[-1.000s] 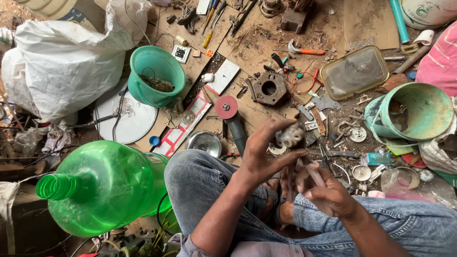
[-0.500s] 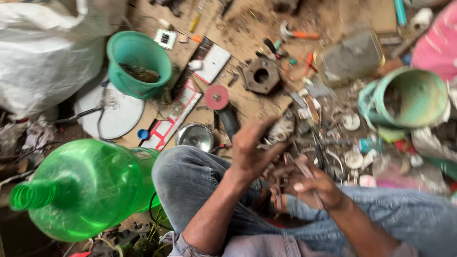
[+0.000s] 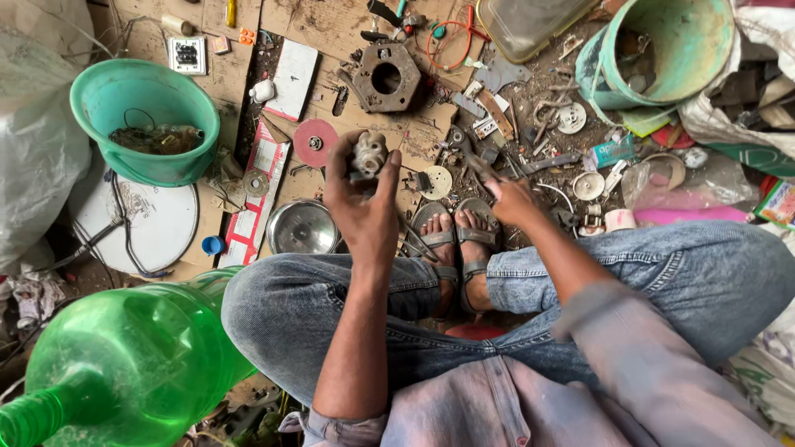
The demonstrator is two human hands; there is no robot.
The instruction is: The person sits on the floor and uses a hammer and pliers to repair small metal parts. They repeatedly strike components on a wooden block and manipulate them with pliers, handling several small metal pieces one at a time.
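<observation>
My left hand (image 3: pixel 363 201) is raised over my knees and shut on a small dirty grey metal part (image 3: pixel 368 155), held up between fingers and thumb. My right hand (image 3: pixel 508 197) reaches forward past my sandalled feet (image 3: pixel 454 240) and grips a thin dark metal tool (image 3: pixel 479 168) at the edge of a pile of scrap parts (image 3: pixel 553 124). I sit cross-legged in blue jeans on the ground.
A green plastic bowl (image 3: pixel 142 116) with wires sits at left above a white round plate (image 3: pixel 157 223). A big green bottle (image 3: pixel 124 364) lies at lower left. A shiny metal bowl (image 3: pixel 301 228), a red disc (image 3: pixel 315 141), a rusty hexagonal casting (image 3: pixel 386 77) and a green bucket (image 3: pixel 662 50) lie ahead.
My hands have separated. The left one has lifted the grey part forward and up, and the right one has moved out to the scrap pile. The camera has tilted down and closer.
</observation>
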